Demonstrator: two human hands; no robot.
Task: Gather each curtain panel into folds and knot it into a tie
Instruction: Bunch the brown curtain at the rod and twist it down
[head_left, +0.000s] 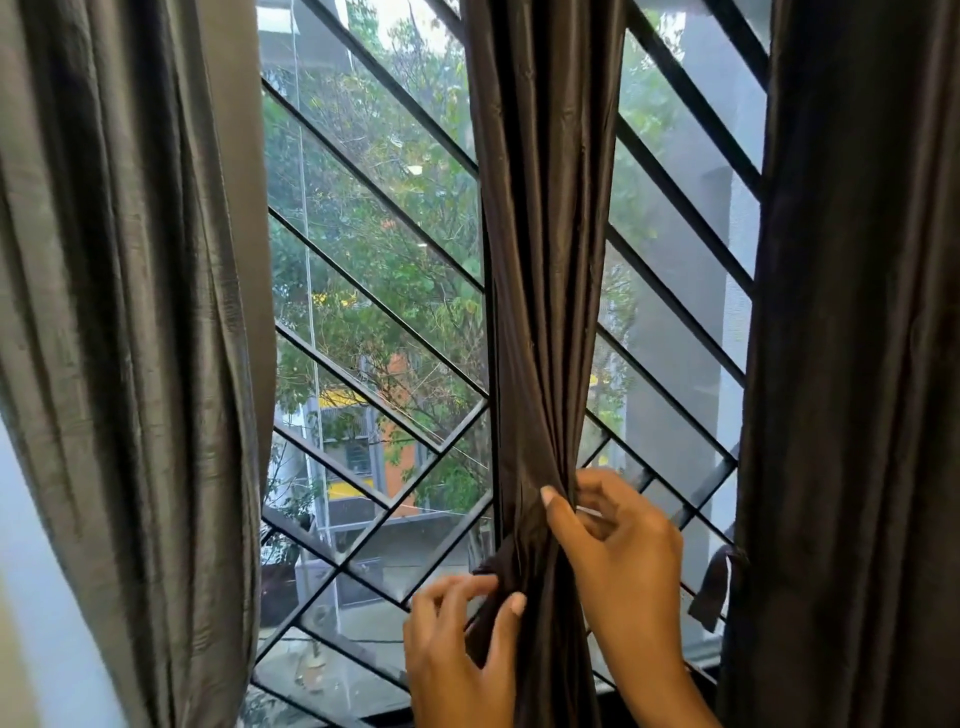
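Note:
A dark brown middle curtain panel (540, 260) hangs in front of the window, bunched into narrow folds near the bottom. My right hand (618, 551) wraps around the gathered folds from the right, thumb pressed on the front. My left hand (457, 644) pinches a fold of the same panel lower down on its left side. A grey-brown left curtain panel (130, 338) hangs loose in folds. A dark right curtain panel (852, 364) hangs straight, with a short fabric strap (714, 587) sticking out at its left edge.
Behind the curtains is a window with a black diagonal metal grille (374, 301) and mesh. Trees and buildings show outside. A pale wall (47, 623) lies at the lower left. The window sill (696, 660) runs along the bottom right.

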